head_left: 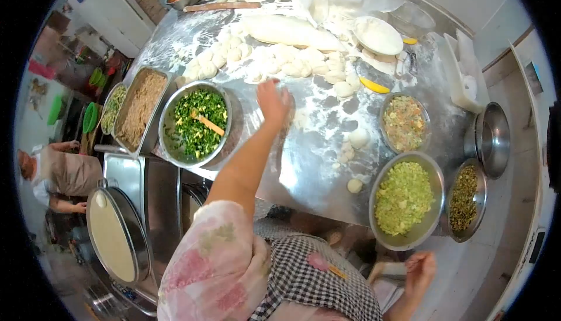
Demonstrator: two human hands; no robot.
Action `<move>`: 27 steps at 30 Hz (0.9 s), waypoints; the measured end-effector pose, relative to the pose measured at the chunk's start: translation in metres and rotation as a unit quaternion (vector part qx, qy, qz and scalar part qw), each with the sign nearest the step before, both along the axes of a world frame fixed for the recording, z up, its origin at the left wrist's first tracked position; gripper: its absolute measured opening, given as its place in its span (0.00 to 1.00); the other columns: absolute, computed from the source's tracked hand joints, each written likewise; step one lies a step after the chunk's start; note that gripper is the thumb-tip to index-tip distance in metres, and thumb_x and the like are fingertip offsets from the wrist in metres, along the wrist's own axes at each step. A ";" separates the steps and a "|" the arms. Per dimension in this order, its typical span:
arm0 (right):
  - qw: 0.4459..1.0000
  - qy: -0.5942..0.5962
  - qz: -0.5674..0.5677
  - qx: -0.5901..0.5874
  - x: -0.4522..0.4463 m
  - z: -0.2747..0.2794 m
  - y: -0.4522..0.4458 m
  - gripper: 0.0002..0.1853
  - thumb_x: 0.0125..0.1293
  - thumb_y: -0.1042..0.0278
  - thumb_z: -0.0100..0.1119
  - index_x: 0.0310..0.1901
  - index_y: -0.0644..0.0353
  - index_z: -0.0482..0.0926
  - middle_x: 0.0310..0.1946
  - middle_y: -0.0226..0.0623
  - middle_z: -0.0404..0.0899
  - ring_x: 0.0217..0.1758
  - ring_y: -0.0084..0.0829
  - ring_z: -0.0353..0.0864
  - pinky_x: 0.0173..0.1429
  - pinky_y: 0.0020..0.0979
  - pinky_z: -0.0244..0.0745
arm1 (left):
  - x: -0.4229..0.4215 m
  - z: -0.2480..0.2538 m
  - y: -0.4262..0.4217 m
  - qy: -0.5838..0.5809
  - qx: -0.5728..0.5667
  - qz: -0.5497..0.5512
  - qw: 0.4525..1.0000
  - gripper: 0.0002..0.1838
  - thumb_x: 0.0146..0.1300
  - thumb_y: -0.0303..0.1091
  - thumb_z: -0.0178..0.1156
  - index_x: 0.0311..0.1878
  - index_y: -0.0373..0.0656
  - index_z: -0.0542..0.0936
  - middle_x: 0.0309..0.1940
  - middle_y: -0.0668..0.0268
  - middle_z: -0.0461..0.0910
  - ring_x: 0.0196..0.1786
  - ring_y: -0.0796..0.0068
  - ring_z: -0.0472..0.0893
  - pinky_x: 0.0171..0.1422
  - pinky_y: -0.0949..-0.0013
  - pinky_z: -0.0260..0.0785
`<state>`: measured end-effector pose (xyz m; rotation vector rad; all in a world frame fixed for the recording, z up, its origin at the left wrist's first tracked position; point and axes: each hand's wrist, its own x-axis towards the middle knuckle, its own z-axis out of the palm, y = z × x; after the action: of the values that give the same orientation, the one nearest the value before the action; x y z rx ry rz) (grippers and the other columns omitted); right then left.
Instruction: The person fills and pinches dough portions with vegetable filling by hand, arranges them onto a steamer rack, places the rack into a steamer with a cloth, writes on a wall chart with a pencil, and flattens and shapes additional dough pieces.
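My left hand (273, 103) reaches over the steel table, fingers spread and slightly blurred, with nothing seen in it. It is close to the near edge of a heap of small floured dough pieces (286, 63). Behind the heap lies a long thick dough roll (292, 32). At the lower right, my right hand (419, 271) hangs beyond the table edge, beside a bowl of chopped pale-green filling (407, 198). Its fingers are loosely bent and I see nothing in them. Single dough balls (359, 139) lie on the table between the two hands.
A bowl of chopped greens (196, 154) holds a wooden-handled utensil, next to a pan of brownish filling (140, 113). Further bowls of mixed filling (404, 123) and dark filling (466, 199) stand right. A yellow scraper (374, 85) lies near the dough. Another person (61, 175) stands far left.
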<state>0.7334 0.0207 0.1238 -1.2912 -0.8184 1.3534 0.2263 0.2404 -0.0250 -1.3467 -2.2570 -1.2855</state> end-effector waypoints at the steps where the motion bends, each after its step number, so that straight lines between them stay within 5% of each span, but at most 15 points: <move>1: 0.999 0.016 -0.004 -0.040 -0.023 -0.003 -0.007 0.14 0.65 0.56 0.56 0.33 0.59 0.69 0.25 0.32 0.71 0.27 0.23 0.72 0.30 0.23 0.70 | -0.019 0.014 0.012 0.006 -0.048 0.052 0.997 0.18 0.52 0.35 0.62 0.46 0.43 0.73 0.42 0.55 0.73 0.51 0.55 0.69 0.55 0.56 0.60; 3: 0.995 0.014 0.034 -0.088 -0.055 -0.007 -0.016 0.15 0.63 0.57 0.58 0.33 0.61 0.70 0.28 0.34 0.73 0.28 0.24 0.72 0.31 0.24 0.69 | -0.059 0.025 0.036 0.011 -0.114 0.129 0.985 0.19 0.48 0.35 0.64 0.45 0.46 0.74 0.43 0.55 0.73 0.52 0.55 0.69 0.55 0.55 0.61; 5: 0.991 -0.006 0.053 -0.125 -0.087 -0.001 -0.019 0.14 0.63 0.58 0.57 0.33 0.63 0.72 0.28 0.35 0.74 0.28 0.24 0.72 0.33 0.25 0.69 | -0.081 0.042 0.044 0.010 -0.165 0.096 0.982 0.17 0.47 0.32 0.62 0.44 0.46 0.75 0.46 0.55 0.70 0.49 0.54 0.70 0.54 0.55 0.63; 9: 0.986 -0.019 0.093 -0.137 -0.128 -0.004 -0.005 0.13 0.63 0.61 0.56 0.32 0.65 0.73 0.28 0.36 0.77 0.28 0.24 0.73 0.35 0.25 0.69 | -0.103 0.022 0.070 0.096 -0.104 -0.169 0.975 0.16 0.45 0.33 0.61 0.40 0.46 0.77 0.40 0.52 0.73 0.42 0.50 0.74 0.46 0.56 0.69; 14: 0.932 -0.152 0.274 -0.184 -0.163 -0.017 0.037 0.10 0.63 0.67 0.52 0.38 0.66 0.75 0.29 0.33 0.77 0.30 0.23 0.73 0.37 0.24 0.68 | -0.104 0.006 0.087 0.080 -0.185 -0.175 0.964 0.13 0.45 0.33 0.59 0.38 0.44 0.78 0.39 0.51 0.73 0.42 0.48 0.74 0.47 0.54 0.69; 18: 0.935 -0.130 0.289 -0.160 -0.187 -0.049 0.061 0.12 0.63 0.69 0.51 0.44 0.66 0.75 0.31 0.34 0.77 0.34 0.25 0.76 0.41 0.25 0.70 | -0.120 0.025 0.070 0.125 -0.165 -0.111 0.972 0.20 0.48 0.40 0.63 0.44 0.40 0.77 0.41 0.50 0.74 0.42 0.49 0.76 0.50 0.57 0.69; 22: 0.917 -0.276 0.287 -0.025 -0.195 -0.078 0.076 0.14 0.64 0.69 0.51 0.48 0.68 0.72 0.35 0.37 0.77 0.40 0.28 0.77 0.45 0.27 0.71 | -0.159 -0.017 0.063 0.041 -0.259 -0.169 0.950 0.26 0.50 0.47 0.65 0.45 0.36 0.75 0.43 0.50 0.74 0.44 0.51 0.75 0.51 0.59 0.68; 26: 0.942 -0.216 0.251 -0.045 -0.200 -0.078 0.099 0.20 0.63 0.72 0.50 0.56 0.68 0.66 0.44 0.41 0.73 0.46 0.30 0.75 0.48 0.28 0.72 | -0.120 -0.026 0.037 -0.021 -0.323 -0.264 0.909 0.31 0.51 0.49 0.65 0.49 0.32 0.72 0.50 0.47 0.72 0.52 0.54 0.73 0.53 0.58 0.66; 27: 0.940 -0.209 0.259 -0.067 -0.199 -0.081 0.104 0.23 0.63 0.73 0.50 0.60 0.68 0.62 0.50 0.43 0.71 0.49 0.31 0.75 0.49 0.29 0.73 | -0.068 0.012 0.006 -0.096 -0.276 -0.251 0.923 0.33 0.51 0.49 0.65 0.51 0.32 0.70 0.52 0.46 0.70 0.54 0.55 0.71 0.55 0.58 0.65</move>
<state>0.5345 0.1249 0.0431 -1.5671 -1.4604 1.5816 0.1578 0.2460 -0.0134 -2.1973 -2.6399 -0.9558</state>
